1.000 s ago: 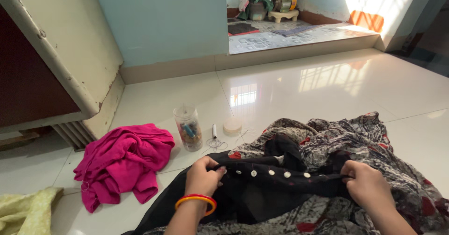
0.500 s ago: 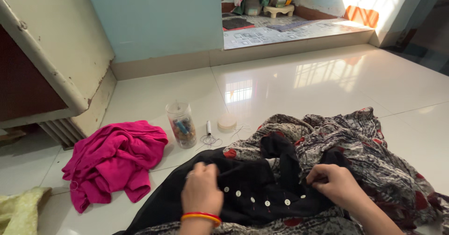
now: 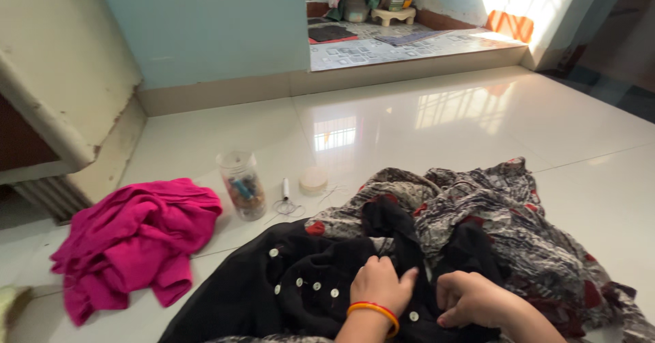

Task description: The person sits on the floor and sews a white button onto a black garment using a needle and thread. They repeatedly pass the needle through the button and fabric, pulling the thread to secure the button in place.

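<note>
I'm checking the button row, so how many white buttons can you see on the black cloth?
6 white buttons on the black cloth: five left of the left hand, one between both hands; others may be hidden.

Domestic interior, a home. Glossy white tiled floor point(image 3: 437, 124), pale blue wall point(image 3: 205, 29), raised patterned ledge point(image 3: 382, 46) with household clutter. Loose pink garment point(image 3: 129, 240) and clear jar of sewing bits point(image 3: 242, 186) on floor.

Soft matt cloth on a glossy tiled floor.
Under your hands, the black garment point(image 3: 307, 281) is thin matt cloth with shiny white buttons point(image 3: 316, 286); beside it, the pink cloth point(image 3: 129, 240) looks soft, the jar point(image 3: 241, 184) clear plastic, and the floor point(image 3: 423, 124) mirror-smooth.
</note>
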